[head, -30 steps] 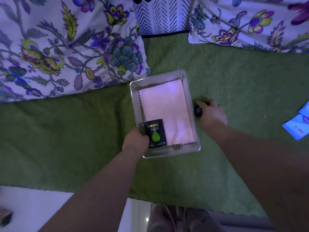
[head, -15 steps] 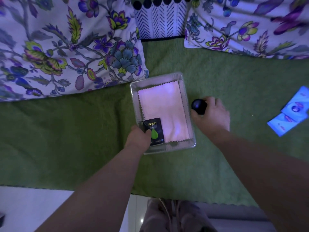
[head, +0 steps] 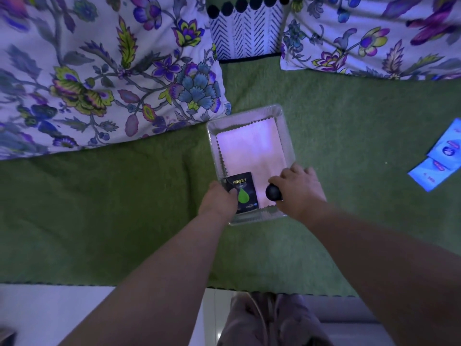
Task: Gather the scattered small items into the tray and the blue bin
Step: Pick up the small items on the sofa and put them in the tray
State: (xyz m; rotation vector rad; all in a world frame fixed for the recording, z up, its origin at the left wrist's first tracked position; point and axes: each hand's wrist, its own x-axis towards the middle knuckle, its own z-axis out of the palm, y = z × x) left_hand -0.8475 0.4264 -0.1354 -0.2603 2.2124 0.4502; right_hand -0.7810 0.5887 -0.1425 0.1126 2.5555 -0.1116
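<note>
A clear rectangular tray (head: 287, 136) lies on the green blanket, lined with a pale pink cloth (head: 252, 151). A black sachet with a green drop (head: 243, 193) rests in the tray's near left corner, and my left hand (head: 219, 202) pinches its left edge. My right hand (head: 300, 188) holds a small black ball (head: 274, 192) over the tray's near right part. Two light blue packets (head: 441, 158) lie on the blanket at the far right. No blue bin is in view.
Floral pillows (head: 99, 71) press against the tray's far left corner, another floral pillow (head: 374, 33) sits at the back right, and a chevron cushion (head: 245, 28) stands between them. The green blanket (head: 99, 221) ends at a near edge above white floor (head: 62, 310).
My right hand lifted the black ball from the blanket right of the tray and carried it left over the tray. My left hand stayed on the sachet.
</note>
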